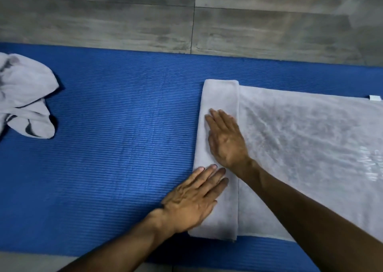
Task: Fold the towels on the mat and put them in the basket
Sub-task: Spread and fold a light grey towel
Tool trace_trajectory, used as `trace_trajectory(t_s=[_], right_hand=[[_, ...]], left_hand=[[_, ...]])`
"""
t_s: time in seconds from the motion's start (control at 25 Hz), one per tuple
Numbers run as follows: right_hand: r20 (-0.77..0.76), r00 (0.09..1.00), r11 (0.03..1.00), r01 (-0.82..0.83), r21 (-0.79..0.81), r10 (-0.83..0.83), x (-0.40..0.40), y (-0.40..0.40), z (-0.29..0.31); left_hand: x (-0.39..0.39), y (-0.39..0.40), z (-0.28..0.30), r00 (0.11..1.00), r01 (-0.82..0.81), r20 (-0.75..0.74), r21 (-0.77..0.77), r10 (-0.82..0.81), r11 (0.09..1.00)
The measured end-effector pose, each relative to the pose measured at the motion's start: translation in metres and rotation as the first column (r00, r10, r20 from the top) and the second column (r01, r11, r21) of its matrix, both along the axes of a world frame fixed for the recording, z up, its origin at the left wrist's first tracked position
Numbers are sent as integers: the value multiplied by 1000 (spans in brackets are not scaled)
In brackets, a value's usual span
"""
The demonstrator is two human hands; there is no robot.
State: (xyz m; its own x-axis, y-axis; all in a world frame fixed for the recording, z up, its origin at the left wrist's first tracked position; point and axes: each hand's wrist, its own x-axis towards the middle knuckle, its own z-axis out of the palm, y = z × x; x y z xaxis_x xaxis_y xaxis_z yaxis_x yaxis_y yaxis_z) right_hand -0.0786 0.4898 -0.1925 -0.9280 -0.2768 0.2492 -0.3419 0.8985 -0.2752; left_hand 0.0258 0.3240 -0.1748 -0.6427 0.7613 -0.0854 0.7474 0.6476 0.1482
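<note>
Both hands — left hand (192,201), right hand (227,139) — press flat, fingers straight, on the white towel's (310,147) folded strip (blue mat (124,137) beneath).

A blue ribbed mat (116,139) is laid across a grey wood-patterned floor (124,16). On its right part a pale grey towel (310,139) is spread flat, and its left end is turned over into a narrow folded band (219,97). The band is pressed by both hands with straight fingers: the right hand (226,139) is laid flat on its middle, and the left hand (194,199) is laid on its near part, partly over the band's left edge. A small white tag (374,98) is seen at the towel's far right edge. A second grey towel (24,97) is left crumpled at the mat's left end, well apart from the hands.
</note>
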Motion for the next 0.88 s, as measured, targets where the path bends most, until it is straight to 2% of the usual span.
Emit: trace_trajectory(t_s=[0.12,0.24,0.4,0.56,0.64,0.72,0.76,0.8,0.84,0.88], right_hand=[[120,990,995,73,63,-80,-29,-7,0],[240,967,985,50,164,-89,-62,-8,2],[261,962,969,16,247,-82,-84,-2,-1],[320,947,979,-33,201,-34,-95,2,5],[347,937,995,3,96,-36,-89,2,14],[254,967,999,37,-4,-35,-67,-3,26],[143,988,998,58,-16,-56,-50,-8,30],[46,995,995,94,-18,-93,-31,-15,34],[18,992,992,122,-6,-122,-12,-23,38],[96,985,990,141,25,-143,1,-31,44]], left_hand=[[0,-1,-7,999,2,36,-39,-1,999],[3,5,-6,997,-12,78,-58,16,998],[9,17,1,986,-45,156,-62,54,997],[11,28,8,957,-89,272,-59,102,994],[7,25,11,938,-73,337,-24,77,997],[3,15,9,936,-87,348,93,50,992],[2,11,8,941,-159,323,173,96,972],[2,9,8,931,-288,299,248,209,925],[2,8,10,873,-466,306,285,381,838],[1,9,14,766,-639,322,281,557,716]])
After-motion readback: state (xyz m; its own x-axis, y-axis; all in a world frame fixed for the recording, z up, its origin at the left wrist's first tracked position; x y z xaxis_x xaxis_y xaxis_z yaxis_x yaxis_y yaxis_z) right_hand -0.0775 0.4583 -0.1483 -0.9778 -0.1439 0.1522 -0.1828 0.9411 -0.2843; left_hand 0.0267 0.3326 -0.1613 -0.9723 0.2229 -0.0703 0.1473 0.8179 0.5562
